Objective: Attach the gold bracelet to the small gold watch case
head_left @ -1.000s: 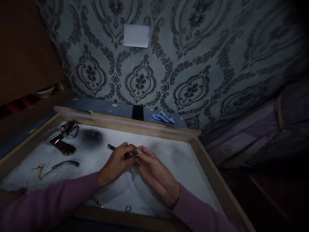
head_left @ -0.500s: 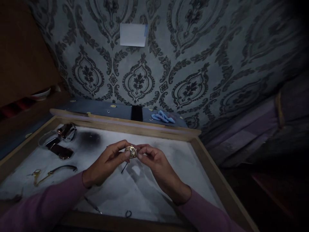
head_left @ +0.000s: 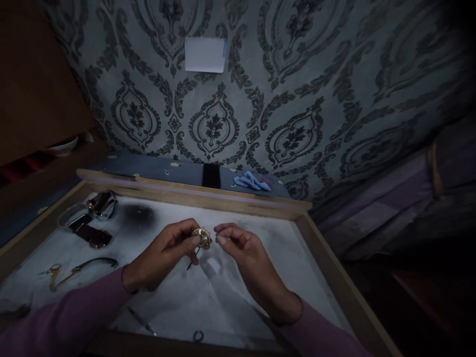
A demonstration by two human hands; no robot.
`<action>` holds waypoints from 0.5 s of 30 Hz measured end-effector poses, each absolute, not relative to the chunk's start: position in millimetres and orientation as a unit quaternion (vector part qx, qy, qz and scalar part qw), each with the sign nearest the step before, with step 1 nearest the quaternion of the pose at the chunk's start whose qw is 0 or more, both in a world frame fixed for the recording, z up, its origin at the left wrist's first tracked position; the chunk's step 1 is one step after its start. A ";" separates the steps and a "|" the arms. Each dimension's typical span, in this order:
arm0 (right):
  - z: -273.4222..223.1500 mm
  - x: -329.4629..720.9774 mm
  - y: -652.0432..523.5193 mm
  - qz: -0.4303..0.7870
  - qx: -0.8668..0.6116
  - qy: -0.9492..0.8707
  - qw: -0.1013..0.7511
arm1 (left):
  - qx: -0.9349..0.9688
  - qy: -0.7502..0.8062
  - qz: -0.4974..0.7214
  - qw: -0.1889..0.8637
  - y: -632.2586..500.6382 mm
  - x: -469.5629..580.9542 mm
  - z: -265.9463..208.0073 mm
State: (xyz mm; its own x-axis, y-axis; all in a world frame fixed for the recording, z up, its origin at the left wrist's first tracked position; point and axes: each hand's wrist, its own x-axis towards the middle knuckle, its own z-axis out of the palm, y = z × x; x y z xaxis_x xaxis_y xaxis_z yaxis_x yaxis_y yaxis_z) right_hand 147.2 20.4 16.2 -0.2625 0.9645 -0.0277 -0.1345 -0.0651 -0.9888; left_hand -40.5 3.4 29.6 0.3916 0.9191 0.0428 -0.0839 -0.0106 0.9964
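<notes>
Between the thumb and fingers of my left hand point(head_left: 167, 253) is a gold-coloured watch case point(head_left: 202, 237), round, with no strap visible on it. My right hand point(head_left: 247, 260) is just to the right of the case, apart from it, thumb and forefinger pinched together. Whatever those fingertips hold, if anything, is too small to make out. A thin dark tool or stick point(head_left: 193, 260) shows below my left fingers; whether I hold it or it lies on the white surface, I cannot tell.
The wooden-rimmed tray point(head_left: 193, 192) has a white base. On its left lie strapped watches point(head_left: 98, 238) and a yellow piece with a dark curved strap point(head_left: 92, 263). Nearer are a slim tool point(head_left: 141, 321) and a black ring point(head_left: 198, 336). Behind sit a phone point(head_left: 211, 176) and blue cloth point(head_left: 252, 181).
My right hand has come away from the watch case and moved slightly right, leaving a gap. The left hand keeps the case, now tilted a little differently.
</notes>
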 end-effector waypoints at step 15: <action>27.1 146.3 13.1 0.629 -0.362 -0.554 0.408 | 0.411 0.327 0.373 0.765 4.2 -31.7 11.1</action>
State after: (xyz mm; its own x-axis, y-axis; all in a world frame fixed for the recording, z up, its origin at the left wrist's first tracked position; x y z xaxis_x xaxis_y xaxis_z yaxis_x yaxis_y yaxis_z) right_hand 146.3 13.1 27.1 -0.4052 0.9142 -0.0024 -0.1121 -0.0523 -0.9923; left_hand -31.7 4.2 11.1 0.5079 0.8394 -0.1934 -0.3028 0.3842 0.8722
